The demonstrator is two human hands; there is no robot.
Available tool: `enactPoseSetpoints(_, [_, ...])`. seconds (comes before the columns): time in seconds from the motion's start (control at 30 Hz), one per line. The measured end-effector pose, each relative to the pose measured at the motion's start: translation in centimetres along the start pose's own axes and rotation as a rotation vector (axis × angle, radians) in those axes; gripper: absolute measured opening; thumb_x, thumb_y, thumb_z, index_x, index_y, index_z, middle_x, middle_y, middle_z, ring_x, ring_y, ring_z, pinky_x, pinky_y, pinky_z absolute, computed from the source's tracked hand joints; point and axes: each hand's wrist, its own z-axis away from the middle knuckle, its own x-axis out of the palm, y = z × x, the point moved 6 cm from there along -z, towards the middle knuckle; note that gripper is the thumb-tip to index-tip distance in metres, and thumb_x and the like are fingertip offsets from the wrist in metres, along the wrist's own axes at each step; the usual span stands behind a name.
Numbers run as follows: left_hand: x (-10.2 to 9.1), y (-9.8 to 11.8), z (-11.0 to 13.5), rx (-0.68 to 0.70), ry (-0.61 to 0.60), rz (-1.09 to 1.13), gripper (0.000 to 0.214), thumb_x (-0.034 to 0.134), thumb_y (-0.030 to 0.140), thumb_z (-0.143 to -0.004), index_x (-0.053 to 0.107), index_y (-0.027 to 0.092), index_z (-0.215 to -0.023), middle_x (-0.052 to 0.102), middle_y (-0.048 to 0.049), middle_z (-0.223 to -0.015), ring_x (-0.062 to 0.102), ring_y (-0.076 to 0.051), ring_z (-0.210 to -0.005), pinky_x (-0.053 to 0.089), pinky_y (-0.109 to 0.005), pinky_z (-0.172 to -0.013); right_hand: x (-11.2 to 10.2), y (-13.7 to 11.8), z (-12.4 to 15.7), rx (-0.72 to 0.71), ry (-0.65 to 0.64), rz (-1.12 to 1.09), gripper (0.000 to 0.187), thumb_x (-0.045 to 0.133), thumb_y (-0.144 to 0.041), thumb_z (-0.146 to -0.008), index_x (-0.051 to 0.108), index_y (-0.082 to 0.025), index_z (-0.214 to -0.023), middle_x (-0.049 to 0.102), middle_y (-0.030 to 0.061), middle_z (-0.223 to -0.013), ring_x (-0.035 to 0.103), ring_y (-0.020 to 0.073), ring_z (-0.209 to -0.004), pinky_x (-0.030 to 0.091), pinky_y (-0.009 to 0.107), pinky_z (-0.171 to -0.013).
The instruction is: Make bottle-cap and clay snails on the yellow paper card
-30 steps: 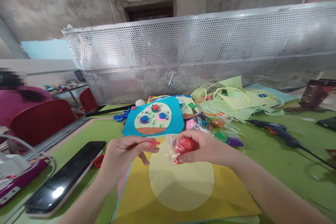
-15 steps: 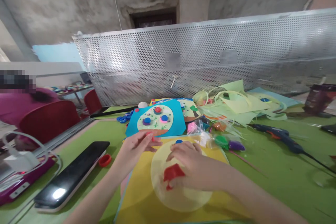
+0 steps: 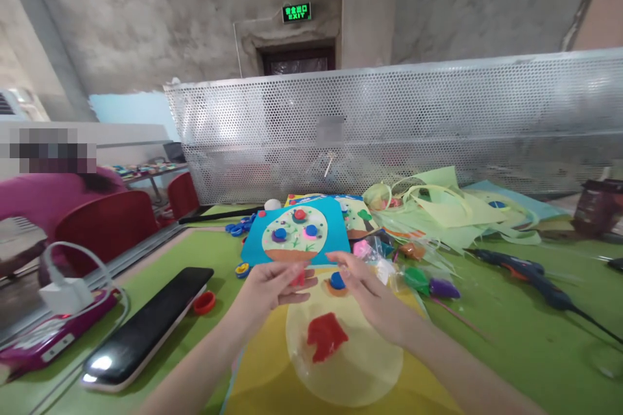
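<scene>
A flattened piece of red clay in clear wrap (image 3: 325, 335) lies on a pale yellow paper circle (image 3: 360, 363) glued to a yellow card (image 3: 257, 376). My left hand (image 3: 275, 285) hovers just above the card's far edge, fingers pinched round a small red bit. My right hand (image 3: 372, 295) is beside it, fingers spread and holding nothing. Between the two hands a blue cap (image 3: 337, 281) sits at the circle's top. Beyond them lies a blue card with a decorated oval (image 3: 294, 233).
A black phone (image 3: 146, 324) and a red cap (image 3: 204, 302) lie on the green table at left. Bags of coloured clay (image 3: 413, 272), paper scraps (image 3: 438, 204) and a glue gun (image 3: 520, 269) are at right. A perforated metal screen (image 3: 389, 123) stands behind. A person in pink sits far left.
My right hand set the wrapped red clay down on the yellow circle, then lifted off and opened. My left hand stayed pinched near the card's far edge.
</scene>
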Motion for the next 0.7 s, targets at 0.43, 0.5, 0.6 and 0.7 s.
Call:
enactPoseSetpoints(0.43, [6.1, 1.1, 4.0, 0.391, -0.194, -0.513, 0.049, 0.047, 0.029, -0.087, 0.039, 0.029, -0.135, 0.052, -0.0023, -0.133, 0.038, -0.026, -0.128, 0.027, -0.047, -0.107, 0.8, -1.0, -3.4, 0.123, 0.302, -0.839, 0.073, 0.011, -0.061, -0.087, 0.028, -0.014, -0.140, 0.039, 0.0148, -0.140, 0.043, 0.0239, -0.124, 0.042, 0.040, -0.094])
enactPoseSetpoints(0.5, [6.6, 0.9, 4.7, 0.418, -0.191, -0.575, 0.053, 0.042, 0.031, -0.089, 0.029, 0.026, -0.140, 0.033, -0.0018, -0.145, 0.020, -0.026, -0.136, 0.015, -0.047, -0.111, 1.9, -1.1, -3.8, 0.158, 0.320, -0.935, 0.072, 0.011, -0.060, -0.088, 0.030, -0.013, -0.139, 0.044, 0.0147, -0.137, 0.045, 0.0248, -0.123, 0.044, 0.041, -0.093])
enactPoseSetpoints(0.6, [6.4, 0.8, 4.7, 0.398, -0.150, -0.569, 0.051, 0.033, 0.037, -0.092, 0.025, 0.024, -0.141, 0.019, 0.0012, -0.150, 0.005, -0.023, -0.138, 0.009, -0.043, -0.112, 3.9, -1.4, -3.5, 0.118, 0.357, -1.017, 0.068, 0.022, -0.063, -0.086, 0.032, -0.022, -0.139, 0.040, 0.0052, -0.141, 0.032, 0.0222, -0.131, 0.034, 0.041, -0.102])
enactPoseSetpoints(0.7, [5.0, 1.6, 3.7, 0.392, -0.033, -0.505, 0.048, 0.020, 0.035, -0.095, 0.019, 0.028, -0.143, 0.016, 0.0056, -0.150, 0.003, -0.018, -0.137, 0.010, -0.039, -0.112, 5.9, -2.4, -2.4, 0.018, 0.322, -1.052, 0.077, 0.047, -0.070, -0.072, 0.036, -0.030, -0.137, 0.032, -0.0030, -0.145, 0.019, 0.0201, -0.136, 0.019, 0.038, -0.110])
